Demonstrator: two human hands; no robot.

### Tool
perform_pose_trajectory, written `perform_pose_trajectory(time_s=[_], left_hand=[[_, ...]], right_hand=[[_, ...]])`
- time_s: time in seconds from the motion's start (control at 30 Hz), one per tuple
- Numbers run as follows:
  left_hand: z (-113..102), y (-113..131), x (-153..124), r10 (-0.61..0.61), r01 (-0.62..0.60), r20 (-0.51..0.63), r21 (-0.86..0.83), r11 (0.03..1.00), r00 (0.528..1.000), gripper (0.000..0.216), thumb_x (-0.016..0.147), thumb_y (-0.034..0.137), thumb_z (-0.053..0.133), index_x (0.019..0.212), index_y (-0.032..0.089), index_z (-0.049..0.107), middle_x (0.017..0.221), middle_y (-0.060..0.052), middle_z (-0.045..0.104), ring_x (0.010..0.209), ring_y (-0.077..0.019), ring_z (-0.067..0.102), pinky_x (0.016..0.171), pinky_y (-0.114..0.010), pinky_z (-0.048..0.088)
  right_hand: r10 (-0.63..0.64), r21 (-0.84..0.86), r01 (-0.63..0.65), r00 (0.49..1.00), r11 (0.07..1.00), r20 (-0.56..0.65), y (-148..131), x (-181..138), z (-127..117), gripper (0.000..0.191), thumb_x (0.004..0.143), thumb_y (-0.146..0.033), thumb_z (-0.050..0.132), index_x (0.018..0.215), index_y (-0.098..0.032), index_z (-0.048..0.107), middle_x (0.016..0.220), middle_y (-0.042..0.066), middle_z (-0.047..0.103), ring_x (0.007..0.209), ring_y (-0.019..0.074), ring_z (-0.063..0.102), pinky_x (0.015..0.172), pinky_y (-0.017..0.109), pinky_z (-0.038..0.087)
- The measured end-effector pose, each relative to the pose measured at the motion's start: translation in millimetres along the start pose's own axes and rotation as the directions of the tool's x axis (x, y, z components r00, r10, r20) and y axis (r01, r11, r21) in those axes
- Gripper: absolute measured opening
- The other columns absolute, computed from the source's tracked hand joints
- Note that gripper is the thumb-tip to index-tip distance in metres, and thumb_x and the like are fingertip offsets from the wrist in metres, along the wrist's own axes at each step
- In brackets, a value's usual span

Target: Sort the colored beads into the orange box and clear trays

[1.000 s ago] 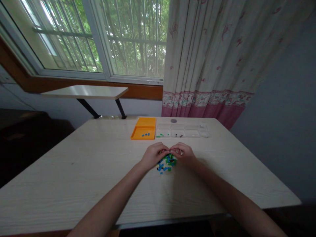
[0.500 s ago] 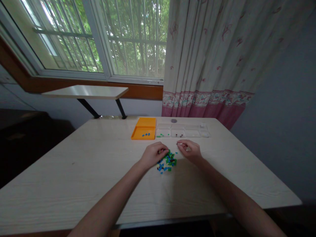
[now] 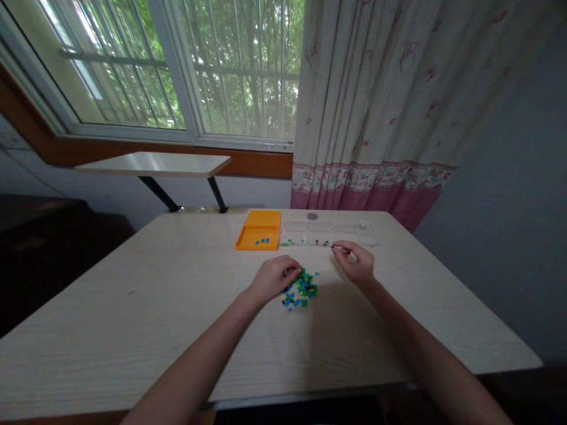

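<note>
A loose pile of small green, blue and dark building bricks (image 3: pixel 305 289) lies on the table in front of me. My left hand (image 3: pixel 275 277) rests at the pile's far left edge, fingers bent and pressed together; what they hold, if anything, is hidden. My right hand (image 3: pixel 358 262) pinches a small dark brick (image 3: pixel 333 246) just at the near edge of a clear compartment tray (image 3: pixel 345 238). Green bits lie in the tray's left compartment, and a few dark bricks (image 3: pixel 325 243) in the one beside it. Left of the tray, an open orange box (image 3: pixel 239 245) holds several blue bricks (image 3: pixel 262 241).
The pale wood-grain table (image 3: pixel 146 319) carries everything. Behind the tray lies a grey round disc (image 3: pixel 312 216). A raised shelf (image 3: pixel 163 164) on black legs stands at the back left. A window (image 3: pixel 248 71) and a curtain (image 3: pixel 354 118) are beyond the table.
My right hand has moved away from the pile, to the right and farther off, up to the tray's near edge with the dark brick. My left hand has hardly moved.
</note>
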State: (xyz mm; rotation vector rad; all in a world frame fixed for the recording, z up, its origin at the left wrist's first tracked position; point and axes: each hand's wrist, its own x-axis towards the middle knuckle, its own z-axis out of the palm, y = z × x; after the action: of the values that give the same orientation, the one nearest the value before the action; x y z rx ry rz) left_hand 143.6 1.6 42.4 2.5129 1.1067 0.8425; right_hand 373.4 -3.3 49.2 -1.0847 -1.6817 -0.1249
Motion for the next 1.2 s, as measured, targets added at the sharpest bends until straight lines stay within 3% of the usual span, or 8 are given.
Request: perform_pose_trajectory(time_s=[0.13,0.23,0.5,0.7,0.8,0.87,1.03,1.2], left_hand=[[-3.2,-1.1,0.8,-0.021,0.020,0.033,0.027,0.999,0.999,0.019,0.081,0.029,0.047,0.083,0.019,0.062,0.075,-0.001,0.060,0.065,-0.0104,0.052,0.060,-0.020,0.037],[-8.1,-2.5,1.8,-0.028,0.021,0.141,0.052,0.998,0.990,0.018,0.079,0.030,0.048,0.081,0.020,0.062,0.073,-0.001,0.060,0.065,-0.0109,0.052,0.060,-0.020,0.036],[-20.7,-5.0,2.9,-0.106,0.091,0.307,0.065,0.994,0.946,0.019,0.076,0.034,0.049,0.086,0.021,0.059,0.067,0.001,0.060,0.056,-0.0105,0.051,0.051,-0.019,0.031],[-35.2,-1.8,0.6,-0.142,0.125,0.450,0.067,0.990,0.882,0.040,0.056,0.049,0.065,0.080,0.019,0.052,0.063,0.004,0.054,0.056,-0.0111,0.048,0.047,-0.019,0.027],[-35.2,0.9,-2.5,-0.136,0.124,0.499,0.056,0.991,0.856,0.050,0.046,0.050,0.070,0.081,0.020,0.050,0.066,0.005,0.055,0.057,-0.0119,0.050,0.047,-0.019,0.027],[-32.0,2.5,-4.6,-0.133,0.106,0.506,0.082,0.991,0.852,0.052,0.044,0.048,0.072,0.082,0.020,0.050,0.067,0.004,0.056,0.058,-0.0132,0.051,0.048,-0.020,0.027],[-22.3,3.7,-6.4,-0.133,0.067,0.514,0.145,0.987,0.847,0.048,0.045,0.045,0.073,0.082,0.021,0.052,0.067,0.002,0.058,0.057,-0.0145,0.053,0.047,-0.020,0.027],[-18.7,1.9,-5.4,-0.119,0.081,0.519,0.095,0.992,0.847,0.043,0.050,0.040,0.072,0.082,0.020,0.052,0.067,0.002,0.059,0.056,-0.0133,0.053,0.048,-0.020,0.029]], right_hand=[[0.075,-0.019,-0.073,0.990,0.997,0.117,6.8,4.1,1.0,0.019,0.077,-0.032,0.053,0.085,-0.019,0.064,0.059,0.000,0.058,0.052,0.0108,0.051,0.059,0.023,0.044],[0.166,-0.081,-0.152,0.964,0.985,0.208,17.9,9.4,5.7,0.022,0.078,-0.034,0.049,0.086,-0.018,0.063,0.060,0.000,0.057,0.055,0.0115,0.051,0.057,0.023,0.041],[0.315,-0.270,-0.273,0.941,0.923,0.126,57.6,13.7,29.6,0.023,0.076,-0.034,0.048,0.081,-0.018,0.064,0.067,0.001,0.058,0.060,0.0144,0.051,0.057,0.024,0.037],[0.278,-0.276,-0.224,0.944,0.935,0.176,62.7,13.6,33.9,0.025,0.075,-0.031,0.052,0.092,-0.016,0.063,0.071,0.002,0.058,0.067,0.0156,0.052,0.064,0.026,0.039],[0.170,-0.152,-0.129,0.940,0.980,0.297,48.8,10.0,29.4,0.020,0.077,-0.030,0.051,0.088,-0.016,0.062,0.073,0.003,0.058,0.069,0.0141,0.052,0.066,0.025,0.039],[0.059,-0.026,-0.053,0.877,0.998,0.476,35.5,5.6,24.7,0.017,0.076,-0.032,0.054,0.080,-0.017,0.062,0.072,0.002,0.057,0.065,0.0121,0.051,0.063,0.022,0.038],[-0.070,0.134,-0.062,0.600,0.989,0.797,1.6,-6.6,13.0,0.029,0.058,-0.042,0.070,0.072,-0.019,0.061,0.056,-0.005,0.050,0.050,0.0076,0.043,0.046,0.017,0.028],[-0.163,0.229,-0.060,0.534,0.971,0.830,-21.8,-16.3,14.6,0.028,0.054,-0.042,0.071,0.068,-0.020,0.061,0.055,-0.006,0.053,0.049,0.0076,0.044,0.047,0.017,0.029]])
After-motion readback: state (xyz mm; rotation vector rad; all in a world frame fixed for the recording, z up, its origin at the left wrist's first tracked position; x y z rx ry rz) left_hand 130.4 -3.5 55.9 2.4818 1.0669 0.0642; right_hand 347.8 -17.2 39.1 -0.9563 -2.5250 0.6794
